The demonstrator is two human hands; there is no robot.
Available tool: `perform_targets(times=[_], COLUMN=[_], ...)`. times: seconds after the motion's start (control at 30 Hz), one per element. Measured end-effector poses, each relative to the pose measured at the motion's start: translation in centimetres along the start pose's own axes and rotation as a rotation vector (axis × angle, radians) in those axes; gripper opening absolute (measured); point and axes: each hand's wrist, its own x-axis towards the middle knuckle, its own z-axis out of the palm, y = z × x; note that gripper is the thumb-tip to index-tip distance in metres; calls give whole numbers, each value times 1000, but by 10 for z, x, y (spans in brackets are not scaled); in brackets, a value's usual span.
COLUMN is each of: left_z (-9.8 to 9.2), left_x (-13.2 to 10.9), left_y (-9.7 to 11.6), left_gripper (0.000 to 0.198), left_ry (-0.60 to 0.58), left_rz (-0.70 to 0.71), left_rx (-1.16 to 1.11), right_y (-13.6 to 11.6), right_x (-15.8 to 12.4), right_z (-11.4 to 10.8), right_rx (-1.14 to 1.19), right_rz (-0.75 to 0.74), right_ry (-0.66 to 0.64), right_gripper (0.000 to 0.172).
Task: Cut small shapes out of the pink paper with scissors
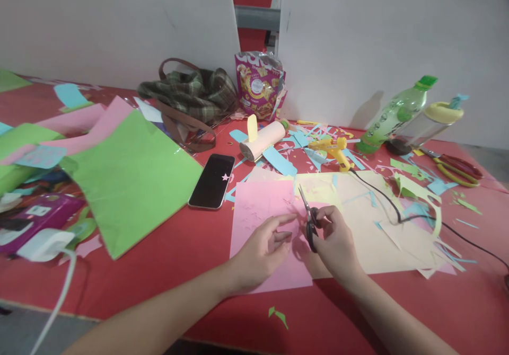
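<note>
My right hand grips small black-handled scissors, with fingers in the loops and the blades pointing up and away from me. To its left, my left hand hovers over a pink sheet of paper, its fingers curved and apart. I see nothing between them, though a tiny pink scrap could blend into the sheet. Small pink cuttings lie on that sheet. Under and beside my right hand spreads a cream sheet, with a pale yellow piece near its upper left.
Left of the pink sheet lie a phone and a green sheet. Behind are a cardboard-tube plane, a yellow glue gun with its cord, and a snack bag. A green bottle leans at right near red-handled scissors.
</note>
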Motion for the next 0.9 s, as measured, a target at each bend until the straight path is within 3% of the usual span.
perform_targets(times=[0.37,0.57,0.9], left_z=[-1,-2,-2], left_x=[-1,-1,-1], left_y=[-4,-8,-5], left_gripper=[40,39,35], left_ry=[-8,-6,41], left_rz=[-24,12,23], left_rx=[10,-22,49], right_y=[-1,0,2], right_x=[-1,-1,-1], right_z=[0,0,2], right_rx=[41,69,87], right_rz=[50,41,-1], right_ry=[8,84,37], right_gripper=[24,26,34])
